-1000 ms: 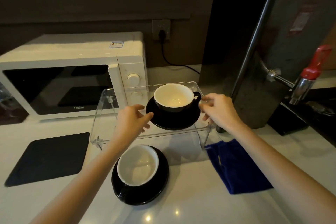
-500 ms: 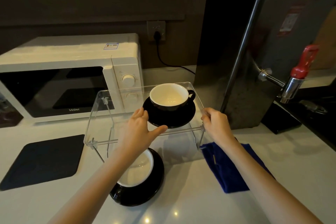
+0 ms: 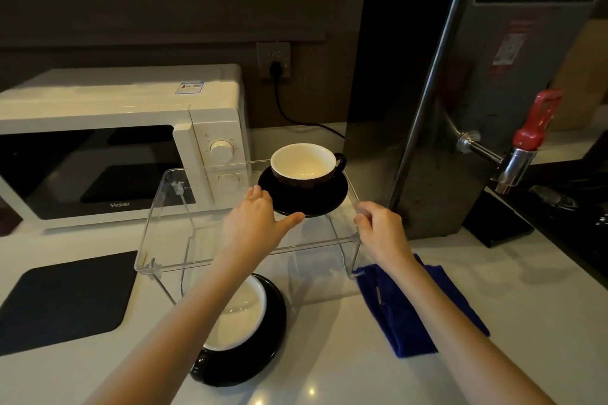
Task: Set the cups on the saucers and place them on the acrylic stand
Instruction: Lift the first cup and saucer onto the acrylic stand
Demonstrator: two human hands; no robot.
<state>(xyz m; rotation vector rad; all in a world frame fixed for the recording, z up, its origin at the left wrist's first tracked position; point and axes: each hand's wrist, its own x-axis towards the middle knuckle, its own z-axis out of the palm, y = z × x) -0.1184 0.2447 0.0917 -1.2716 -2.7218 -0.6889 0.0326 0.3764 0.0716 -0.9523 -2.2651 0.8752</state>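
Up top, one cup [image 3: 304, 165], black outside and white inside, sits upright on a black saucer [image 3: 304, 196] on the right part of the acrylic stand [image 3: 197, 207], handle to the right. Second cup [image 3: 241, 312] on its own saucer [image 3: 263, 348] rests on the white counter [image 3: 329, 371] just in front of the stand, partly hidden by the left forearm. Left hand [image 3: 255, 223] open, fingers spread, thumb touching the near rim of the upper saucer. Right hand [image 3: 381, 230] loosely curled at the stand's right front corner; whether it grips the edge, cannot tell. Blue cloth [image 3: 414, 309] lies under the right wrist. White microwave [image 3: 115, 141] behind on the left, black mat [image 3: 62, 299] in front of it, steel water boiler [image 3: 487, 92] at right.
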